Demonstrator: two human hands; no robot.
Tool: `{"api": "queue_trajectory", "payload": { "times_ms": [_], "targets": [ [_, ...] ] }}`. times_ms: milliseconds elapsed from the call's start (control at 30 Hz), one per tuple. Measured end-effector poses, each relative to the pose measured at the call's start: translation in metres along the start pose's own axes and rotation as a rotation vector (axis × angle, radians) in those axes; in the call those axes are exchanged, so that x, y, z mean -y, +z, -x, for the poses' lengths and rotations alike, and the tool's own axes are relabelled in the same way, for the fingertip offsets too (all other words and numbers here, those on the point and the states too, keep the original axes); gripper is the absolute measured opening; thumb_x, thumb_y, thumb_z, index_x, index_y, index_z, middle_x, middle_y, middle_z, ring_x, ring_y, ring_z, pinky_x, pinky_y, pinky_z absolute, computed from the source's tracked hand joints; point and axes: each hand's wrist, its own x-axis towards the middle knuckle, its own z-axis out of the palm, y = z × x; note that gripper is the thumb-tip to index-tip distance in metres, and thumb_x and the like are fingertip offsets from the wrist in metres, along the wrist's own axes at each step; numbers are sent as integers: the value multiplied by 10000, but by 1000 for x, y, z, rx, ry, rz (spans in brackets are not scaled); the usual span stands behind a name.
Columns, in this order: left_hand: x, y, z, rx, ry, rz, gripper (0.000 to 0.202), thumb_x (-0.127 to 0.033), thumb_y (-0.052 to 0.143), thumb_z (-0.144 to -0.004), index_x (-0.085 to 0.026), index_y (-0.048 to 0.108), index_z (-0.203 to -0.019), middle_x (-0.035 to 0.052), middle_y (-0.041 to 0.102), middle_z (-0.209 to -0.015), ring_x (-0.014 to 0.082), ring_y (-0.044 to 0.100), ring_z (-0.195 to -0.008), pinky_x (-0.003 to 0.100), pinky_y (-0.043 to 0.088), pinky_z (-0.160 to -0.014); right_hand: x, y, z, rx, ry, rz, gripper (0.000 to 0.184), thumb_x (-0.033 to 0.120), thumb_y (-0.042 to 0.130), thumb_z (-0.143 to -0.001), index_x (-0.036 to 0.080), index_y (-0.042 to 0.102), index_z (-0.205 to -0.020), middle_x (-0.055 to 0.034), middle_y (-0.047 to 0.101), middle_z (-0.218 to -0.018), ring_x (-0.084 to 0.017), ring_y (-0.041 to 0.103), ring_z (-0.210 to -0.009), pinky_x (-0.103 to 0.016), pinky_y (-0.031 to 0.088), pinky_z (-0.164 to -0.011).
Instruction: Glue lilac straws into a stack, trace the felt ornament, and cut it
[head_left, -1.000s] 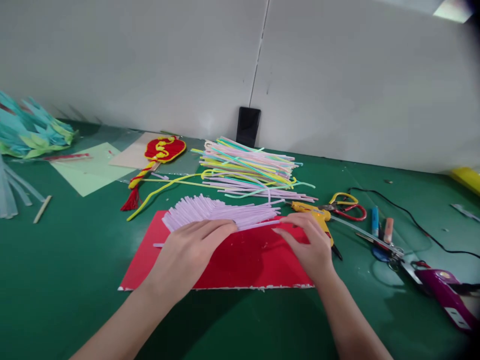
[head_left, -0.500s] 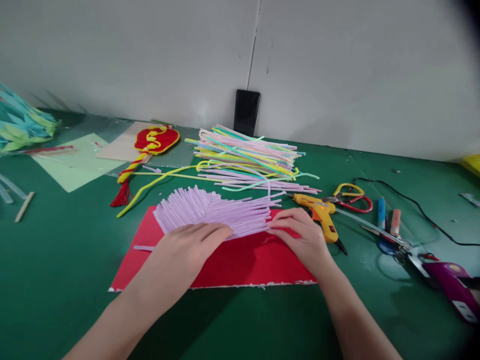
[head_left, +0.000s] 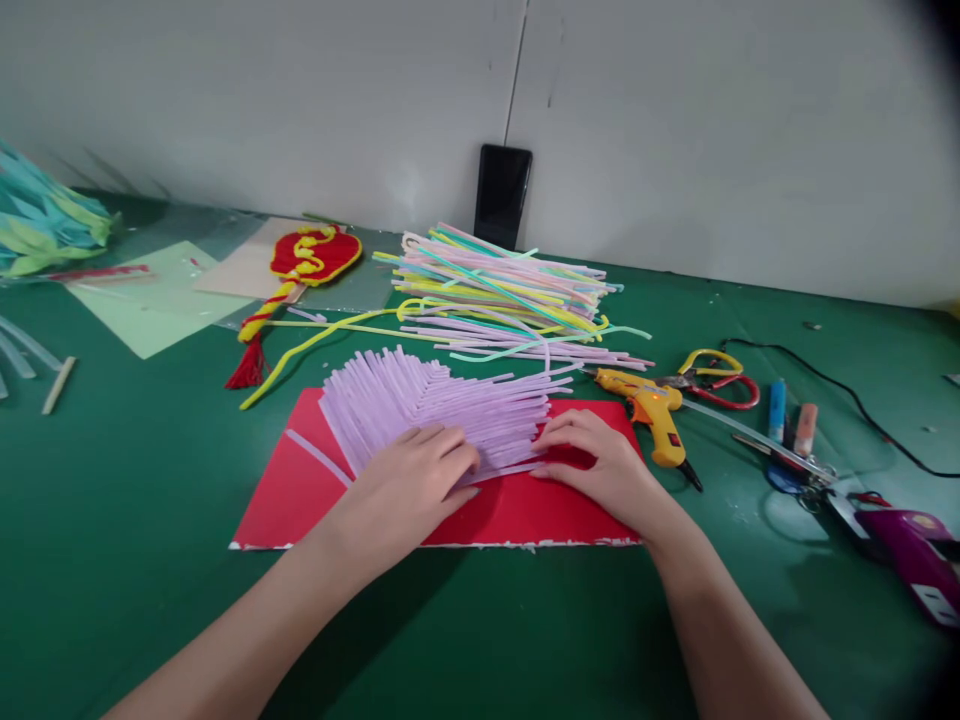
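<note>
Our left hand [head_left: 409, 480] lies flat, fingers spread, on the lilac pipe-cleaner fan [head_left: 435, 400] atop the red card [head_left: 292, 490]. Our right hand [head_left: 600, 465], open, nudges its edge. Uneven pressure could skew the rows.

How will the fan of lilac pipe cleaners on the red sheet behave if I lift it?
Probably light and floppy: the lilac pipe cleaners are thin, fuzzy strands. The fan may come apart, since one loose strand lies separate on the red sheet, and the left hand and right hand both rest on it.
</note>
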Motion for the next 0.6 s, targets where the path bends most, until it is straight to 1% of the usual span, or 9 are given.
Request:
{"api": "queue_trajectory", "payload": {
  "times_ms": [67, 200, 267, 367, 600],
  "targets": [
    [0, 3, -2, -3, -2, 30, 71, -244, 547, -915, -189, 588, -934, 19, 603, -930, 201, 575, -866, 356, 448, -777, 0, 0, 0, -3, 12, -11, 171, 267, 732, -775, 269, 697, -942, -32, 652, -982, -204, 590, -998, -378, 500, -911],
    [2, 5, -4, -3, -37, 89, 47, -231, 572, -897, -196, 587, -923, 11, 611, -925, 195, 574, -867, 332, 438, -757, 1, 0, 1, -8, 19, -1, 105, 241, 698, -807, 266, 705, -909, -31, 646, -965, -196, 589, -978, -367, 497, -902],
    [3, 6, -5, 5, -42, 107, 35, -215, 578, -888, -197, 586, -916, 9, 613, -926, 193, 575, -868, 325, 436, -748, 0, 0, 1, -7, 23, 6, 119, 237, 699, -805, 268, 709, -920, -30, 637, -969, -192, 586, -982, -357, 494, -901],
    [4, 7, -5, 2, -36, 115, 31, -202, 575, -884, -196, 587, -912, 10, 614, -920, 192, 573, -866, 321, 434, -741, -1, 1, 1, 2, 3, 2, 136, 243, 697, -807, 280, 722, -936, -29, 627, -986, -190, 580, -999, -353, 486, -913],
    [6, 8, -5, 2, -11, 101, 53, -209, 550, -896, -202, 592, -927, 13, 612, -923, 187, 570, -869, 317, 437, -751, -6, 4, 1, -26, -59, 26, 100, 228, 659, -838, 269, 747, -863, -36, 635, -942, -188, 588, -963, -350, 498, -882]
  ]
}}
